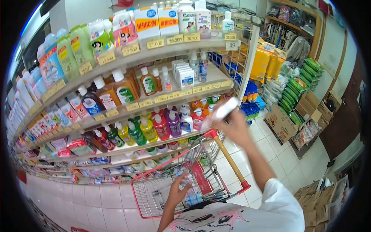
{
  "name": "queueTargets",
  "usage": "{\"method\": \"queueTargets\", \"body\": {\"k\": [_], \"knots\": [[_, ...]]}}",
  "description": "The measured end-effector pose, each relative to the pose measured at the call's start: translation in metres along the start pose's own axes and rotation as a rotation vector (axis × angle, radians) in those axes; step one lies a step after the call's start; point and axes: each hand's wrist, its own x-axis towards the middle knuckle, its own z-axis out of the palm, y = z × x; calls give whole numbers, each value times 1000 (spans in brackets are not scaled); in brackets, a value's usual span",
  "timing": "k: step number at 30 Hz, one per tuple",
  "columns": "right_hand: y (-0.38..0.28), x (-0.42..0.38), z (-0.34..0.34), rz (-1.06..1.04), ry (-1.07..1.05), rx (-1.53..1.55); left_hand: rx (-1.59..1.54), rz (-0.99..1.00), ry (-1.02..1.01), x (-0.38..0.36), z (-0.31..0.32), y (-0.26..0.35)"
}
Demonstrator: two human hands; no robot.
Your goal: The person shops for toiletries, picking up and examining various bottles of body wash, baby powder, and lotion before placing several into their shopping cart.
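Note:
My right hand (235, 127) is raised over the cart's handle, its fingers closed round a white bottle (225, 109) that is smeared by motion, so its label cannot be read. Below, my left hand (179, 190) hangs over the shopping cart (141, 193), thumb and fingers apart with nothing plainly in them. The cart has a red rim and a wooden handle (228, 157). Inside its wire basket lies a pale blue and white package (194, 198), partly hidden by my arm and shirt.
A long curved shelf (145, 103) holds pump bottles (136, 131), brown antiseptic bottles (125, 89) and powder bottles. Price tags line its edges. At right, green packs (299, 87), yellow packs (262, 63) and cardboard boxes (282, 123) stand on the tiled floor.

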Motion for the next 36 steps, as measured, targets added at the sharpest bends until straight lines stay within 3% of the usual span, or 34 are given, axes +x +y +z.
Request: {"method": "queueTargets", "body": {"k": [1,2,5,6,7,9,11,14,19,23,26,29,36], "knots": [[-22,29,-20,-24,101,-78,169,-33,-85,-7,-6,-16],[-35,62,-42,-215,217,-180,336,-67,-166,-16,-11,-35],[-74,150,-87,-370,486,-225,496,-115,-312,-50,-28,-90],[-73,178,-104,-464,567,-353,502,-253,-403,-59,-31,-101],[-72,203,-120,-447,538,-398,505,-394,-492,-67,-34,-109],[-67,241,-139,-430,510,-437,520,-435,-490,-80,-36,-118],[-62,268,-148,-324,540,-711,534,-478,-482,-92,-39,-125],[-51,293,-151,-286,425,-734,563,-514,-413,-105,-47,-128],[-40,304,-150,-252,421,-717,504,-705,-276,-125,-63,-149],[-54,303,-146,-215,363,-696,585,-619,-287,-139,-72,-170],[-55,312,-141,-296,407,-686,564,-679,-309,-137,-73,-166],[-54,316,-129,-230,308,-671,524,-706,-320,-130,-72,-161],[-49,327,-115,-255,318,-699,527,-672,-315,-121,-67,-166]]}}
